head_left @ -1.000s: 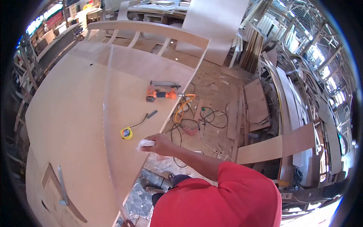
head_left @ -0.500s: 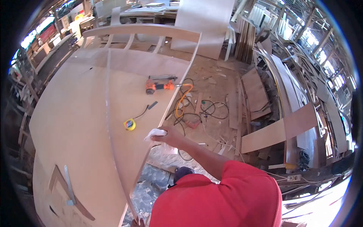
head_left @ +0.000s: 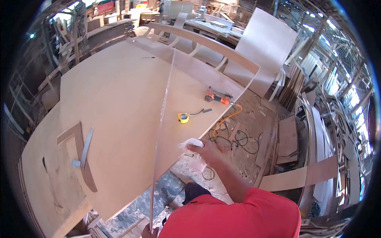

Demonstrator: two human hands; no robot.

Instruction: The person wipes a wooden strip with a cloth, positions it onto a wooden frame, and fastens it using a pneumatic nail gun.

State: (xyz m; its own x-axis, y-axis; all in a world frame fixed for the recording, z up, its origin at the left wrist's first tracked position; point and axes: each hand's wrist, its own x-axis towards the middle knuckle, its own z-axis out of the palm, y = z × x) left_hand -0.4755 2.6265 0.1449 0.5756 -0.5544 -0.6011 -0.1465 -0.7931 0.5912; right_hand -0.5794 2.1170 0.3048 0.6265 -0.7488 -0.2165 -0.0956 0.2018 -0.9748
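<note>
My right hand (head_left: 203,150) is closed around a crumpled white plastic bag or soft bottle (head_left: 191,143) by the near edge of a large wooden panel (head_left: 119,131). Its exact kind I cannot make out. At the bottom edge, my left hand (head_left: 149,231) grips the near end of a long thin wooden strip (head_left: 158,142). White streaks run along the strip, which reaches across the panel to its far side. A yellow tape measure (head_left: 183,118) lies on the panel, right of the strip. Beyond it rests an orange and black nail gun (head_left: 217,96) with an orange hose.
A metal square (head_left: 86,147) and a curved wooden template (head_left: 84,158) lie on the panel's left. A curved wooden frame rail (head_left: 206,41) borders the far side. Cables (head_left: 238,139) and scraps litter the floor. Boards (head_left: 313,131) lean at the right.
My view has turned left, so the panel and tools appear farther right. My right hand still holds the white plastic thing, and my left still grips the strip.
</note>
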